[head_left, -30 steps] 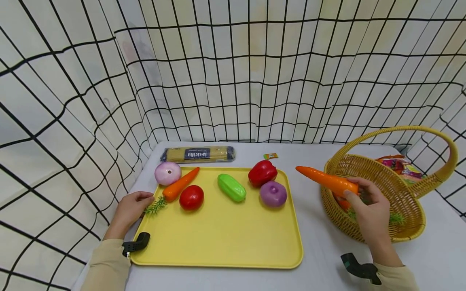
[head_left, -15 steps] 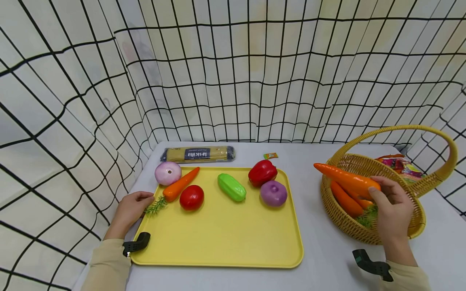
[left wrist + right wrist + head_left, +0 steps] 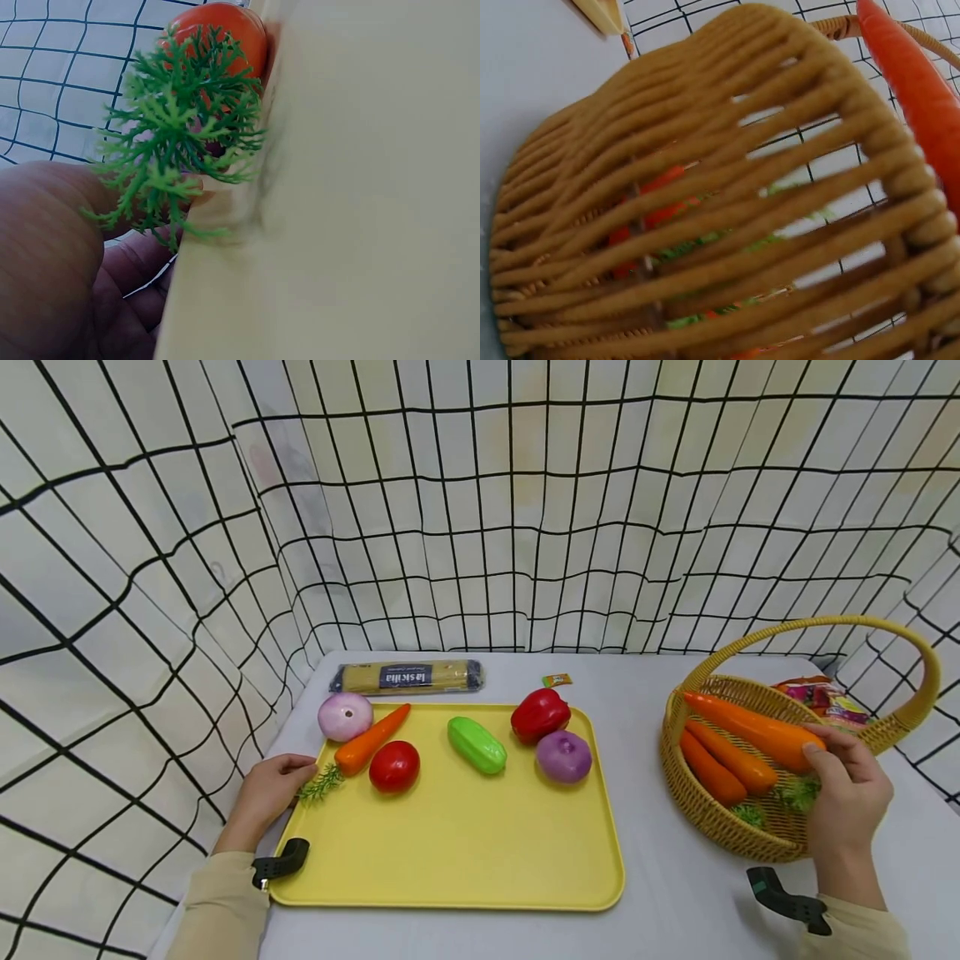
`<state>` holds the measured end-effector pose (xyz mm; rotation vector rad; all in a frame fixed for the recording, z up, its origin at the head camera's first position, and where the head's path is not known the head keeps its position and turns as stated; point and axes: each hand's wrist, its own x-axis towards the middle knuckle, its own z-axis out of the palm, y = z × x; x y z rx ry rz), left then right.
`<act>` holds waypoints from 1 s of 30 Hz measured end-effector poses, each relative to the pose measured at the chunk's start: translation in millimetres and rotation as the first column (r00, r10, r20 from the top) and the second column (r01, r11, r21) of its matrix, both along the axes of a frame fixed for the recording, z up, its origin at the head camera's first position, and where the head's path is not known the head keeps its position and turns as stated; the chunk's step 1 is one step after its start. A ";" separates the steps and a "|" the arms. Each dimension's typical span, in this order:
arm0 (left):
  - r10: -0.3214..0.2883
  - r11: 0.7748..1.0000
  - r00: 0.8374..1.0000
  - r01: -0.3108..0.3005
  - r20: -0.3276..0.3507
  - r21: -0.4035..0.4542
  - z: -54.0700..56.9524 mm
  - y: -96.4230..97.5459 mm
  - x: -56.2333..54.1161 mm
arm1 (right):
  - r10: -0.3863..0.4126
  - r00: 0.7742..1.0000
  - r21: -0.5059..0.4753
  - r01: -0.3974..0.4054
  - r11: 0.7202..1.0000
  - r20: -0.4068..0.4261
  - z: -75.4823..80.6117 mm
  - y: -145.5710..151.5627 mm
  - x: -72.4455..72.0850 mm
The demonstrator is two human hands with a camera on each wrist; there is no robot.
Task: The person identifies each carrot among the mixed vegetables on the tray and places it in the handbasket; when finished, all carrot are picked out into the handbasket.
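Observation:
My right hand (image 3: 851, 785) pinches an orange carrot (image 3: 753, 727) by its thick end, over the wicker basket (image 3: 697, 822). The carrot's tip points left, near the basket's far-left rim. Two more carrots (image 3: 731, 756) lie inside with green tops; the right wrist view shows them in part through the weave (image 3: 705, 150). My left hand (image 3: 272, 793) grips the left rim of the yellow tray (image 3: 450, 852), thumb at the edge and other fingers outside it. Beside it lies the leafy top (image 3: 176, 135) of a tray carrot (image 3: 371, 743).
The tray also bears a red tomato (image 3: 395, 767), a green cucumber-like vegetable (image 3: 477, 746), a red pepper (image 3: 541, 716) and purple onions (image 3: 564, 757). Behind it lie a spaghetti pack (image 3: 408, 677) and a small wrapper (image 3: 557, 680). Colourful packets (image 3: 825, 702) sit behind the basket. Black netting surrounds the table.
My right hand has moved right with the carrot, bringing it over the basket and uncovering the carrots inside. My left hand has stayed at the tray's rim.

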<state>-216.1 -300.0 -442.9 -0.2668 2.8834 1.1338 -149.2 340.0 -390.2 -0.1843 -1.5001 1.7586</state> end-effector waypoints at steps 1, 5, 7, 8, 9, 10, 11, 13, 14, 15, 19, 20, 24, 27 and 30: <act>-0.001 1.000 1.000 0.001 -0.001 -0.002 -0.1 0.0 0.1 | -0.006 1.000 -0.011 0.006 1.000 -0.003 0.2 1.4 -0.1; -0.003 1.000 1.000 0.003 -0.005 -0.005 -0.8 0.4 0.2 | -0.039 0.999 -0.049 0.038 0.998 -0.020 0.2 6.1 -0.1; -0.003 1.000 1.000 0.003 -0.007 -0.007 -1.1 0.5 0.4 | -0.045 0.998 -0.077 0.042 0.996 -0.038 -0.2 7.4 -0.5; -0.003 1.000 1.000 0.003 -0.007 -0.007 -1.2 0.6 0.5 | -0.048 0.998 -0.084 0.044 0.995 -0.042 -0.6 7.8 -0.7; -0.002 1.000 1.000 0.002 -0.006 -0.007 -1.3 0.5 0.6 | -0.051 0.998 -0.091 0.047 0.995 -0.044 -0.9 8.0 -1.1; -0.002 1.000 1.000 0.002 -0.005 -0.007 -1.4 0.5 0.6 | -0.055 0.998 -0.098 0.051 0.994 -0.043 -1.1 8.1 -1.6; -0.002 1.000 1.000 0.002 -0.004 -0.008 -1.5 0.4 0.6 | -0.061 0.997 -0.102 0.056 0.993 -0.039 -1.4 8.1 -2.0; -0.002 1.000 1.000 0.002 -0.002 -0.009 -1.4 0.3 0.5 | -0.074 0.997 -0.108 0.071 0.992 -0.019 -1.7 8.3 -2.8; -0.003 1.000 1.000 0.003 0.000 -0.010 -1.5 0.2 0.4 | -0.078 0.997 -0.113 0.077 0.991 -0.005 -1.6 8.4 -3.1; -0.004 1.000 1.000 0.004 0.000 -0.011 -1.4 0.1 0.2 | -0.083 0.996 -0.117 0.084 0.990 0.016 -1.5 8.6 -3.2; -0.004 1.000 1.000 0.004 0.003 -0.010 -1.5 -0.4 -0.4 | -0.075 0.989 -0.149 0.094 0.984 0.130 -1.6 11.0 -4.3; -0.003 1.000 1.000 0.003 0.003 -0.009 -1.5 -0.6 -0.5 | -0.073 0.984 -0.151 0.098 0.984 0.164 -1.8 11.7 -4.9; 0.000 1.000 1.000 0.001 0.004 -0.006 -0.5 0.0 0.3 | -0.067 0.958 -0.161 0.115 0.980 0.279 -1.0 14.4 -7.0; 0.000 1.000 1.000 0.000 0.004 -0.003 0.7 0.7 1.2 | -0.058 0.941 -0.174 0.122 0.977 0.335 0.8 15.5 -6.6; -0.002 1.000 1.000 0.002 0.002 -0.003 1.5 0.8 1.4 | -0.028 0.927 -0.180 0.102 0.978 0.374 0.5 16.9 -5.7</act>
